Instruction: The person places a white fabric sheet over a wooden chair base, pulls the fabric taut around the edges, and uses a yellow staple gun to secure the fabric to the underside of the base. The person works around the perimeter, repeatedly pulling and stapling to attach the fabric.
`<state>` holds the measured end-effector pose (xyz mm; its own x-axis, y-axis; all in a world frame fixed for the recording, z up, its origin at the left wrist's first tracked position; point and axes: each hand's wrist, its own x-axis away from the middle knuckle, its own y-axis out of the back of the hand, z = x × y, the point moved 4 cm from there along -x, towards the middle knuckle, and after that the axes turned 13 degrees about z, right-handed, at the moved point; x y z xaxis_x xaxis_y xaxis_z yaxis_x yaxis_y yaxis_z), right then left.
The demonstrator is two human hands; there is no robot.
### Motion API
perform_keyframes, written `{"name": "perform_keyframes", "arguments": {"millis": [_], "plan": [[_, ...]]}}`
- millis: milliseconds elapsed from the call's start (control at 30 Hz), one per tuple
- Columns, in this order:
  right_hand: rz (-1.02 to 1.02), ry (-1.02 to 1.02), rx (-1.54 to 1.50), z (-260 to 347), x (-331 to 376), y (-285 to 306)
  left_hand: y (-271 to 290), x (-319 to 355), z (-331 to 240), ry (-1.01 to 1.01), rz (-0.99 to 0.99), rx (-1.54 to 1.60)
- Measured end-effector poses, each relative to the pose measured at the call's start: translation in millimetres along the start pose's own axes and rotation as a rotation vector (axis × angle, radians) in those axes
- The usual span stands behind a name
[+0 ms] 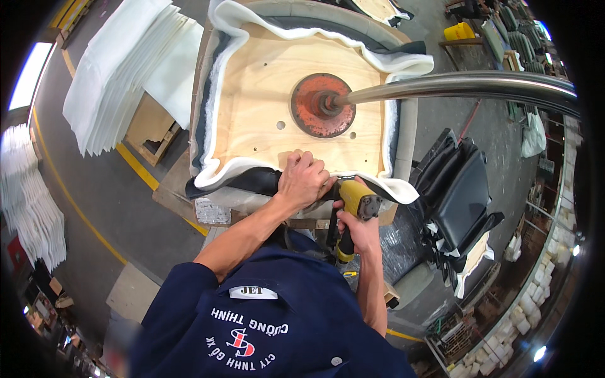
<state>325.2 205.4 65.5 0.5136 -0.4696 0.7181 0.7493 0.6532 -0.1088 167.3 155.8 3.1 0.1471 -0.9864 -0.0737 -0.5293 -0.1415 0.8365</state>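
A plywood seat panel [252, 94] lies in front of me, with white padding [217, 126] and black cover material [258, 181] around its edges. A round red press plate [322, 104] on a curved metal arm [466, 85] rests on the wood. My left hand [304, 179] is closed on the cover and padding at the near edge, fingers curled over the wood. In my right hand [360, 227] is a yellow pneumatic staple gun [359, 198], held by its handle, its nose by the near edge close to my left fingers.
Tall stacks of white padding sheets [116, 69] stand at the left. At the right, several black upholstered seats [457, 195] are piled up. A yellow container [459, 31] sits at the far right. The metal arm crosses above the panel's right side.
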Motion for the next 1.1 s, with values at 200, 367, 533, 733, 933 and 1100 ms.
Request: {"name": "perform_keyframes", "arguments": {"millis": [200, 367, 533, 733, 933, 1100], "plan": [[0.002, -0.009, 0.038, 0, -2, -7, -6, 0, 2, 0.01, -0.041, 0.015], [0.009, -0.008, 0.071, 2, -6, -5, -3, -2, -2, 0.02, -0.006, 0.002], [-0.036, 0.049, -0.04, -24, 16, 5, -6, -2, -6, -0.049, 0.011, 0.048], [-0.148, 0.068, -0.019, -67, 37, 18, 17, 23, 11, -0.184, 0.262, -0.016], [-0.153, 0.228, -0.008, -63, 33, 19, 18, 22, -2, -0.134, 0.281, -0.157], [-0.148, 0.137, 0.017, -42, 32, 14, 1, 6, 3, -0.179, 0.187, -0.127]]}}
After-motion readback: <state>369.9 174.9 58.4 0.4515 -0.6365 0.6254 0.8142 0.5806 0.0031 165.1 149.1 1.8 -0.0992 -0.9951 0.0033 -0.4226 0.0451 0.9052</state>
